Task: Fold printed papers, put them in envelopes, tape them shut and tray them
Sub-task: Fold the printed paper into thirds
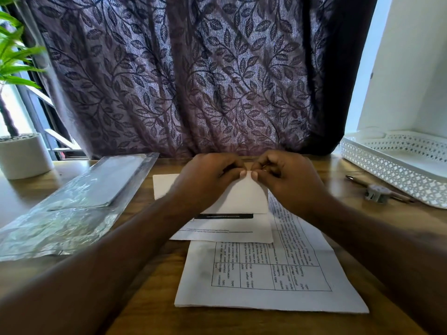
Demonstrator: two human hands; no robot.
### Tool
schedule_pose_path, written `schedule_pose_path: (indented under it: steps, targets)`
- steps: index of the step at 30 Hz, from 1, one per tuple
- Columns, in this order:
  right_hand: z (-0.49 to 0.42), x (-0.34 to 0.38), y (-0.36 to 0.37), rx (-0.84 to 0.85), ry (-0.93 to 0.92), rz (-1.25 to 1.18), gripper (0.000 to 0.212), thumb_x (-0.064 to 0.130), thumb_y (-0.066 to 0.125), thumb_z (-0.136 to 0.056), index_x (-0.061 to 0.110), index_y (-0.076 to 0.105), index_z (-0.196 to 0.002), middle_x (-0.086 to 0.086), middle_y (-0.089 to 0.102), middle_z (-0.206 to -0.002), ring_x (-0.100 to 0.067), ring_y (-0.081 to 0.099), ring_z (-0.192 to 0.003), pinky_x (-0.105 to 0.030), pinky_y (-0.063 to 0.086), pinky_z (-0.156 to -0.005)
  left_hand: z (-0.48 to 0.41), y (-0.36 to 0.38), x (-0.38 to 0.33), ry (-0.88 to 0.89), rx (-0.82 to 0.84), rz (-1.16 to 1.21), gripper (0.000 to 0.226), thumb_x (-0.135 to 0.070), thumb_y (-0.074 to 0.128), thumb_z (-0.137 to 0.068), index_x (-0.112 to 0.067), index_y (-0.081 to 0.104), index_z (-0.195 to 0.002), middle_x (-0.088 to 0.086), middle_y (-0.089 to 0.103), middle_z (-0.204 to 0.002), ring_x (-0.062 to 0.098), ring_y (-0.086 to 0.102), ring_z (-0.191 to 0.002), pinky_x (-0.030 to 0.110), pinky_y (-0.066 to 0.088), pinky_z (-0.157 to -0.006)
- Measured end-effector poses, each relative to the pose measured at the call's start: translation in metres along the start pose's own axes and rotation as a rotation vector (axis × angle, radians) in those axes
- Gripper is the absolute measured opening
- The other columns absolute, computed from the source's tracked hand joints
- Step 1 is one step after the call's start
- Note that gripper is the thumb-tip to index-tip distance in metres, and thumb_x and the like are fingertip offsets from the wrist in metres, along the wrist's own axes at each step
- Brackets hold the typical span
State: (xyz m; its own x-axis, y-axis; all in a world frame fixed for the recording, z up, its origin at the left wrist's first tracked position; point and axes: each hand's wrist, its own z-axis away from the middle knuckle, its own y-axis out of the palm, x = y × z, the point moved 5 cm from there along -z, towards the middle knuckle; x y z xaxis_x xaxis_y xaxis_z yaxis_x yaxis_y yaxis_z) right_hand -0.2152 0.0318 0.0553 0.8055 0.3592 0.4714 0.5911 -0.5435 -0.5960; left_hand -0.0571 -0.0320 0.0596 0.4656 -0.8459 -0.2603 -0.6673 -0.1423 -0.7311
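Pinching paper [242, 199] at its far edge: left hand [208, 177] and right hand [290, 182], fingers curled, thumbs almost touching. Paper lies mid-surface [154, 305], overlapping printed sheet [266, 274]. Tray [399, 170] right, plastic pack [79, 197] left.

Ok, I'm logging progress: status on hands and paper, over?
Left hand and right hand pinch folded paper at far edge. Paper lies on printed sheets, not enveloped. Nothing in the way.
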Motion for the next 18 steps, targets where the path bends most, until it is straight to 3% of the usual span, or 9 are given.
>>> schedule_pose_path:
  steps: [5, 7, 11, 18]
  targets:
    - [-0.003, -0.011, -0.006, -0.033, 0.019, -0.015, 0.013, 0.019, 0.074, -0.088, 0.027, 0.067, -0.080, 0.014, 0.065, -0.067, 0.002, 0.059, -0.064, -0.009, 0.042, -0.057, 0.001, -0.012, 0.019, -0.072, 0.017, -0.023, 0.010, -0.034, 0.065, -0.094, -0.029, 0.074, -0.098, -0.018, 0.068, -0.087, -0.004, 0.059, -0.078, 0.025, 0.046, -0.068]
    - [-0.006, -0.018, -0.011, -0.045, 0.047, -0.008, 0.012, 0.020, 0.074, -0.088, 0.026, 0.068, -0.080, 0.014, 0.068, -0.069, 0.000, 0.062, -0.067, -0.015, 0.047, -0.061, 0.002, -0.017, 0.031, -0.136, 0.022, -0.024, 0.010, -0.035, 0.067, -0.093, -0.029, 0.074, -0.097, -0.018, 0.067, -0.086, -0.007, 0.058, -0.077, 0.021, 0.041, -0.065]
    - [-0.009, -0.032, -0.019, -0.074, 0.086, -0.020, 0.005, 0.018, 0.074, -0.088, 0.021, 0.072, -0.084, 0.012, 0.071, -0.074, -0.005, 0.067, -0.070, -0.029, 0.053, -0.068, 0.005, -0.026, 0.053, -0.211, -0.005, -0.020, 0.008, -0.033, 0.070, -0.092, -0.029, 0.076, -0.094, -0.009, 0.074, -0.093, 0.010, 0.065, -0.082, 0.028, 0.050, -0.071]
    - [-0.012, -0.056, -0.025, -0.085, 0.187, -0.124, 0.012, 0.014, 0.071, -0.091, 0.022, 0.069, -0.082, 0.014, 0.063, -0.054, -0.001, 0.054, -0.042, -0.020, 0.039, -0.053, 0.010, -0.035, 0.077, -0.298, -0.053, 0.021, 0.003, -0.027, 0.074, -0.089, -0.028, 0.076, -0.087, -0.010, 0.073, -0.081, 0.007, 0.065, -0.075, 0.028, 0.049, -0.066]
